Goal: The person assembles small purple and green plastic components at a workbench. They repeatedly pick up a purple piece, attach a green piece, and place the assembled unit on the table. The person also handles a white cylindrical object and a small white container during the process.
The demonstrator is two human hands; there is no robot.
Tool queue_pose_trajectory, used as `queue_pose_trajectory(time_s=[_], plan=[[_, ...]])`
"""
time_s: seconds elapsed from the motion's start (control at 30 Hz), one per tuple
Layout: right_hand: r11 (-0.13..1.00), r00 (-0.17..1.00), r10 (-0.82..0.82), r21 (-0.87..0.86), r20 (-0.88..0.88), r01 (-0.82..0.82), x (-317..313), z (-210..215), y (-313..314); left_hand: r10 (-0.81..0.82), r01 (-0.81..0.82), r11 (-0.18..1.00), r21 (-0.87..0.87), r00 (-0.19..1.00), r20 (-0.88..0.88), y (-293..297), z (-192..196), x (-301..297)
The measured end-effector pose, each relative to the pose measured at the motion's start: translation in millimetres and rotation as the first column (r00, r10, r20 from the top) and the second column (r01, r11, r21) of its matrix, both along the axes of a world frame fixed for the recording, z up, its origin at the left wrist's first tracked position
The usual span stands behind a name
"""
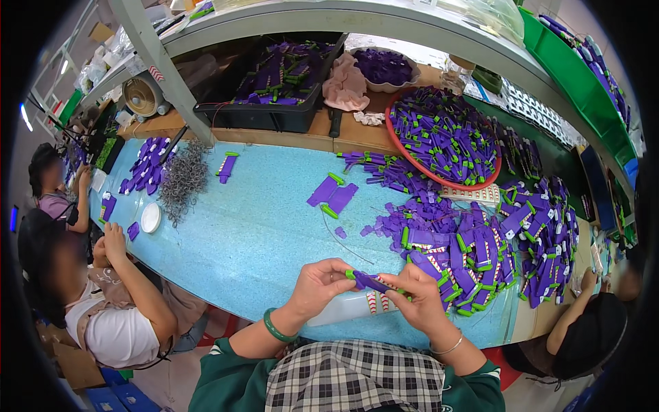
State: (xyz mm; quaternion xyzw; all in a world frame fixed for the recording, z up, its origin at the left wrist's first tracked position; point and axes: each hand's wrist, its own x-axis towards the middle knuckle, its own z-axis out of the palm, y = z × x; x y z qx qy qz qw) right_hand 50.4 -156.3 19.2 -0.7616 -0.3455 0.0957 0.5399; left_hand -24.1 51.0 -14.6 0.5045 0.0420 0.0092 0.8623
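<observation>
Close to the table's near edge, my left hand (318, 288) pinches the green end of a small purple-and-green plastic part (371, 282). My right hand (417, 300) has its fingers closed on the other end of the same part; my fingertips partly cover it. Just under my hands lies a white backing strip (350, 308) carrying red-and-white chevron stickers (379, 301). Beyond them, a few purple pieces with green ends (334, 197) rest on the blue tabletop (240, 206).
To the right spreads a heap of purple-and-green parts (473, 254), below a red basket (500, 172) full of them. A black crate (274, 118) and a white bowl (412, 77) stand at the back. Metal springs (184, 178) lie left. Other people (113, 323) sit on both sides.
</observation>
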Motion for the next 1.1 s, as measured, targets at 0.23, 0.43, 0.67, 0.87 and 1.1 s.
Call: queue_pose_trajectory(time_s=[0.23,0.43,0.67,0.87,1.1], plan=[[0.939,0.931,0.257,-0.159,-0.259,-0.304,28.5,23.7,-16.9,-0.129,0.135,0.99,0.031,0.982,-0.141,-1.1,-2.7,-14.7],[0.88,0.921,0.372,-0.271,-0.118,-0.39,29.3,7.8,-9.6,-0.087,0.141,0.88,0.454,0.987,-0.139,-19.9,11.0,-18.7],[0.964,0.849,0.082,0.258,-0.522,0.066,-10.2,-11.3,24.0,-0.023,0.031,0.985,0.168,0.999,-0.046,-11.4,10.6,-5.3],[0.916,0.884,0.396,0.166,-0.249,-0.364,26.0,3.1,18.8,-0.078,0.07,0.966,0.247,0.997,0.024,5.4,21.1,-6.7],[0.88,0.843,0.459,-0.274,0.281,-0.387,42.6,27.4,59.0,-0.166,0.002,0.748,0.664,0.969,0.185,38.6,39.4,-3.7]])
